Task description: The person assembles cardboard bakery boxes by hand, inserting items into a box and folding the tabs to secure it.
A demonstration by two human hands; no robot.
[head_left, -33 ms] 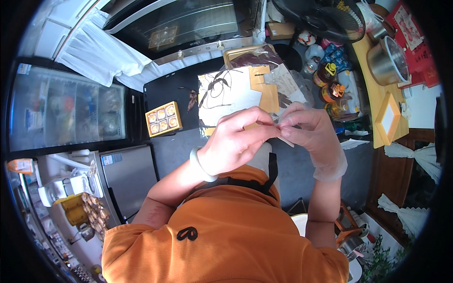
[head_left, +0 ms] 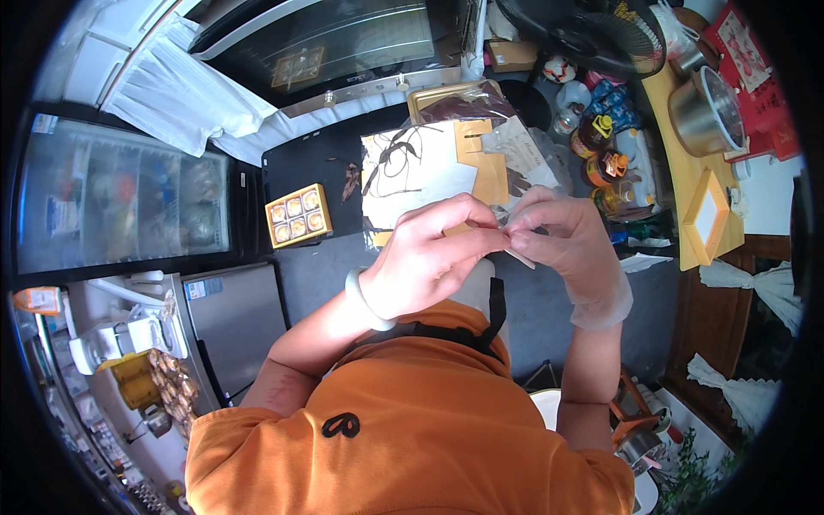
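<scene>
Nothing moved — hands [head_left: 506, 236] (both) pinch wrapper [head_left: 518, 256].

Left hand: bare left hand [head_left: 433, 253] with a pale bangle on the wrist, fingers curled, pinching a small clear plastic wrapper [head_left: 513, 249]
Right hand: right hand in a thin see-through glove [head_left: 562, 236], fingertips meeting the left's on that wrapper
Just beyond the hands: white paper sheet with dark brush strokes [head_left: 412, 167] on a black counter [head_left: 309, 167]
Further left: yellow box of six round pastries [head_left: 297, 215]
Right side: steel pot [head_left: 705, 103] on a wooden table [head_left: 678, 184]
</scene>
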